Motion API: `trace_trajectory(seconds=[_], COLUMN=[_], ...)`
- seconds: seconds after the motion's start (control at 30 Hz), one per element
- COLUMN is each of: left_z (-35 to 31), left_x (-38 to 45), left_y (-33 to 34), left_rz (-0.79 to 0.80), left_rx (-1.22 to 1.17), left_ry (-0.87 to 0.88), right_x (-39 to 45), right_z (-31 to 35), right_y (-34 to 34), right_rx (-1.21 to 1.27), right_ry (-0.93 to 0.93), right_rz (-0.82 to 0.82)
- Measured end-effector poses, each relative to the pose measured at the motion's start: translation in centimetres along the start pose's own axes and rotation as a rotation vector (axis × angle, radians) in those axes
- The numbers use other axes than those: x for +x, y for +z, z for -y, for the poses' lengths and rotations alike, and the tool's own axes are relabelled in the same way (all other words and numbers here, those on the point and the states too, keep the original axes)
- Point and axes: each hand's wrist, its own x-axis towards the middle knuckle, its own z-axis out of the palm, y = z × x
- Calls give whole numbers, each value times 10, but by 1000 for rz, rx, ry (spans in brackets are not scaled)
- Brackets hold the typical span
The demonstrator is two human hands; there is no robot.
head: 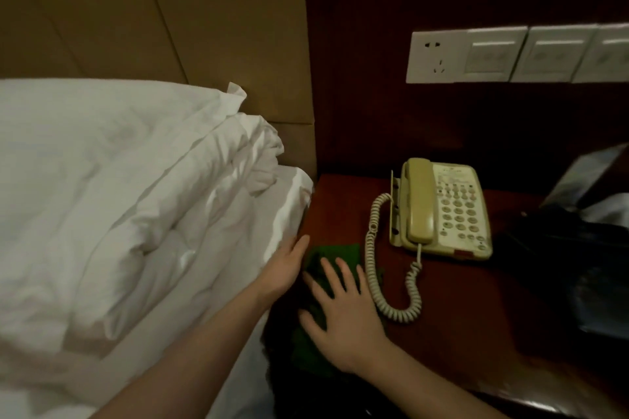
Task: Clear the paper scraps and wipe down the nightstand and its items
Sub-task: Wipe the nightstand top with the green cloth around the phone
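A dark red wooden nightstand [476, 309] stands beside the bed. A green cloth [335, 257] lies on its left front part. My right hand [343, 313] presses flat on the cloth with fingers spread. My left hand [286, 269] rests with straight fingers against the edge of the white bedding, just left of the cloth. A beige corded telephone [442, 211] sits at the back of the nightstand, its coiled cord [384, 275] looping toward my right hand. No paper scraps show on the surface.
White duvet and pillows [119, 197] fill the left, touching the nightstand's left edge. A dark bag or bin liner [578, 248] sits at the right with a tissue box [585, 173] behind it. Wall socket and switches [510, 56] are mounted above.
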Motion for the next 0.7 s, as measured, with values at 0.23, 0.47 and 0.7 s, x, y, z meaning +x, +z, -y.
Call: trace_trajectory(seconds=[0.23,0.47,0.7], left_z=[-49,-124,-143], left_x=[-23,19,45], left_y=[57,120,118], left_rz=[-148,123,170], left_rx=[314,-90,-144], left_ry=[402,21,-125], right_x=[-69,-83,-121], right_z=[-74,-86,-143], right_y=[-26,-38,-46], right_rx=[-18,-39,-79], right_ry=[37,-125,24], right_rz=[30,105,84])
